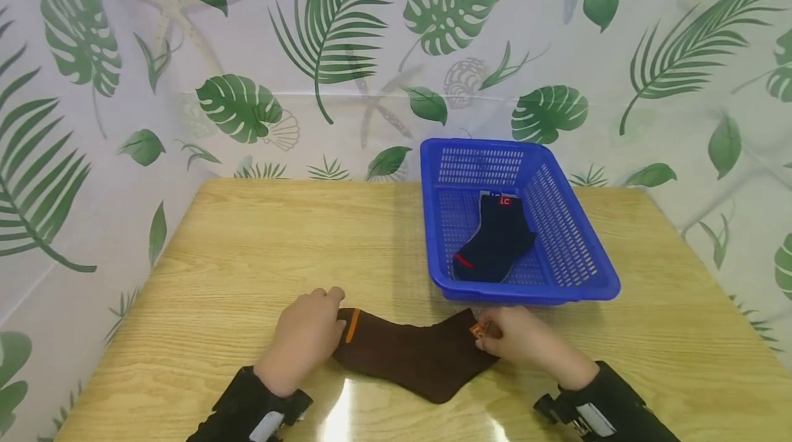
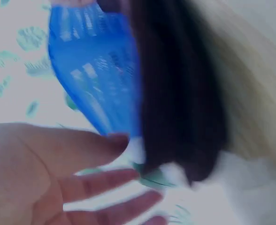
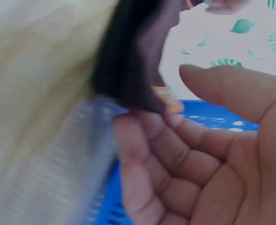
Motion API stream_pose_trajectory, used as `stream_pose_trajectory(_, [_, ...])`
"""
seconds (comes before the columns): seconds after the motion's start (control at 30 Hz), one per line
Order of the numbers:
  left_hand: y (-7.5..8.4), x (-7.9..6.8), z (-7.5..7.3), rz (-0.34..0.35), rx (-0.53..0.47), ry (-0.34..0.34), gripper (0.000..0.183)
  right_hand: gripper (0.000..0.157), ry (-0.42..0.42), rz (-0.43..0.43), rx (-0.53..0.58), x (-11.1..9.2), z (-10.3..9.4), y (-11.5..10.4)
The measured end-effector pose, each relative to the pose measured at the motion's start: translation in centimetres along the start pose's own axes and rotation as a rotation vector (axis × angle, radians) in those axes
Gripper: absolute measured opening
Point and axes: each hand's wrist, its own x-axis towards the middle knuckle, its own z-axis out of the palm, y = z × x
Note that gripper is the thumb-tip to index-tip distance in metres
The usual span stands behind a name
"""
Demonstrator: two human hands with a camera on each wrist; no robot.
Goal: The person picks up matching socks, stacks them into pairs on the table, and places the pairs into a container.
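A dark brown sock [image 1: 414, 352] lies lengthwise on the table, an orange stripe at its toe and a small orange label [image 1: 476, 330] at its cuff. My left hand [image 1: 307, 332] is at the toe end; in the left wrist view its thumb [image 2: 100, 147] and fingers are spread apart beside the sock [image 2: 180, 93]. At the cuff, my right hand [image 1: 516, 335] touches the label end. The right wrist view shows its fingers [image 3: 175, 164] loosely bent against the cuff [image 3: 128, 89], the thumb standing off. That view is blurred.
Behind the sock, right of centre, stands a blue plastic basket [image 1: 436, 236] with slotted walls. Inside lie dark navy socks [image 1: 495, 239] with a red label and red toe stripe. The wood-grain table [image 1: 297, 236] meets a leaf-patterned cloth [image 1: 371, 71] at its back and sides.
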Motion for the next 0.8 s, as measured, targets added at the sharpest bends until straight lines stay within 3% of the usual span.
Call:
stream_pose_trajectory(0.07, [1.3, -0.7, -0.2, 0.068, 0.102, 0.045, 0.043, 0.022, 0.005, 0.012, -0.067, -0.5, -0.3, -0.8])
stream_pose_trajectory(0.13, [2.6, -1.4, 0.1, 0.178, 0.158, 0.012, 0.049, 0.030, 0.012, 0.000, -0.126, -1.2, -0.4, -2.1])
stream_pose_trajectory(0.2, [3.9, -2.1, 0.7, 0.277, 0.173, -0.123, 0.059, 0.040, -0.015, -0.062, -0.170, -2.1, -0.3, -3.2])
stream_pose_trajectory(0.27, [4.9, -2.6, 1.4, 0.321, 0.167, -0.289, 0.070, 0.052, -0.110, -0.160, -0.173, -2.9, 0.2, -4.0])
stream_pose_trajectory(0.33, [5.3, -2.8, 2.1, 0.316, 0.176, -0.429, 0.081, 0.061, -0.242, -0.280, -0.164, -3.4, 0.9, -4.2])
stream_pose_trajectory(0.43, [5.0, -2.7, 2.5, 0.302, 0.203, -0.521, 0.093, 0.076, -0.406, -0.411, -0.179, -3.7, 2.0, -3.7])
stream_pose_trajectory(0.53, [4.4, -2.6, 2.6, 0.307, 0.187, -0.556, 0.099, 0.083, -0.465, -0.480, -0.208, -3.7, 2.8, -2.9])
stream_pose_trajectory(0.8, [2.7, -2.2, 2.4, 0.338, 0.107, -0.597, 0.099, 0.078, -0.538, -0.472, -0.154, -3.9, 2.9, -2.2])
